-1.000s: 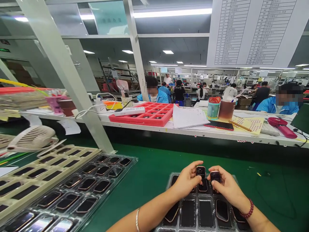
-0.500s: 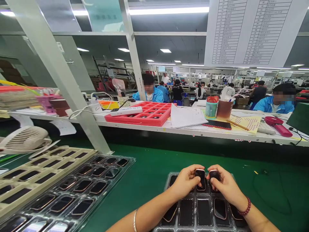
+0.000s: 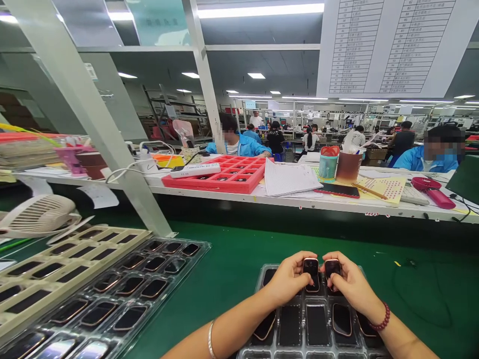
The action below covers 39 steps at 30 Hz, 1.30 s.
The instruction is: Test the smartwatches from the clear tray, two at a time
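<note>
My left hand (image 3: 294,276) grips a smartwatch case (image 3: 311,274) with a dark screen and a rose-gold frame, held upright between thumb and fingers. A second smartwatch case (image 3: 332,269) is pinched in my right hand (image 3: 350,279), its lower part covered by the thumb. The two cases stand side by side with a narrow gap between them. Below both hands lies a clear plastic tray (image 3: 302,319) with dark screens and framed cases in its pockets. My forearms hide parts of this tray.
Another clear tray (image 3: 147,311) full of watch cases lies at left, beside a beige tray (image 3: 84,271). A small fan (image 3: 39,217) stands behind them. A white shelf (image 3: 232,199) crosses ahead, carrying a red foam tray (image 3: 224,187), papers and cups. Co-workers sit beyond it.
Both hands stay almost in place with the watch cases. The right-hand case is turned slightly more toward me. Beyond the shelf, a co-worker in blue has extended an arm to the right.
</note>
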Motion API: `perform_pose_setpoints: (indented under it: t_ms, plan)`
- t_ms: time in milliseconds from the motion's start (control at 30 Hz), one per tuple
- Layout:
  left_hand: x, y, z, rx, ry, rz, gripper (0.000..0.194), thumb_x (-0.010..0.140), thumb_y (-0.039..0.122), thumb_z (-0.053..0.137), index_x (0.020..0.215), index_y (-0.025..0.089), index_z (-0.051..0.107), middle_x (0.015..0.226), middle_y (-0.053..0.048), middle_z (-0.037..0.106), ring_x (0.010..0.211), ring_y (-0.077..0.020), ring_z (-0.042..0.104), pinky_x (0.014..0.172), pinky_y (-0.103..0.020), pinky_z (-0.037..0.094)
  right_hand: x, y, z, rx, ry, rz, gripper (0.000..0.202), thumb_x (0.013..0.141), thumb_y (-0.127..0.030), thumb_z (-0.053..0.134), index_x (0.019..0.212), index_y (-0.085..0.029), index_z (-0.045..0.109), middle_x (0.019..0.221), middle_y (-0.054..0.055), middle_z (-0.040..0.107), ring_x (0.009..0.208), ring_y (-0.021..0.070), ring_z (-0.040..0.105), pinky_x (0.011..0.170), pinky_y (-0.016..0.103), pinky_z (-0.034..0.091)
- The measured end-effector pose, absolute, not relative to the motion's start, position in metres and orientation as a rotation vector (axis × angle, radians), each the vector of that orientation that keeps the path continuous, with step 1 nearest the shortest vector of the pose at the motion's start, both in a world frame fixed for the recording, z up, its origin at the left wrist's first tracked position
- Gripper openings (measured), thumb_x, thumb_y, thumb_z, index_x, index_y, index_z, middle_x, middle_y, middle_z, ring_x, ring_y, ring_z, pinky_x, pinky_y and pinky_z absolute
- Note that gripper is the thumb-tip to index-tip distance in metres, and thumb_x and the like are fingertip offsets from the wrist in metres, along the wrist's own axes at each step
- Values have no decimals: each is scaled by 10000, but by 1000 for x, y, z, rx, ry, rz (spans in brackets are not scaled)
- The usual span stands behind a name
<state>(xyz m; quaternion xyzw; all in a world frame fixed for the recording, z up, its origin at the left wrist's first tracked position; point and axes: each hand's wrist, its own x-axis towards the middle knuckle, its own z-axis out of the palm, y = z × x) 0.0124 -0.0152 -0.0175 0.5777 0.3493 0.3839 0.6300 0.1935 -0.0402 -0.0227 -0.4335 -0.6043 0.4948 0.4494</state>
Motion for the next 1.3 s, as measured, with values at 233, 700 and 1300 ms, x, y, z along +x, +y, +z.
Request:
perform_pose_setpoints:
  t_ms: [233, 700, 1300]
  plan:
    - [12, -16, -15, 1350, 811, 878, 441, 582, 12, 530, 1004, 141, 547, 866, -37, 609, 679, -123, 583, 693, -279, 460, 193, -41, -21, -1066, -1482, 1201, 283, 718, -151, 535, 996, -203, 528, 867, 22, 626, 642, 134, 570, 544, 247, 449]
    - [9, -14, -20, 1419, 823, 940, 223, 695, 232, 612, 894, 135, 590, 742, -11, 567, 537, -80, 499, 531, -216, 408, 195, -41, -22, -1068, -1494, 1232, 250, 788, -291, 541, 1017, -191, 558, 886, 47, 644, 613, 142, 611, 552, 272, 465]
    - [12, -18, -17, 1341, 784, 932, 450, 618, 26, 508, 1045, 162, 544, 887, -25, 589, 690, -103, 563, 689, -249, 442, 197, -45, -18, -999, -1543, 1187, 330, 677, -104, 506, 991, -203, 528, 830, 20, 617, 682, 155, 550, 587, 265, 446]
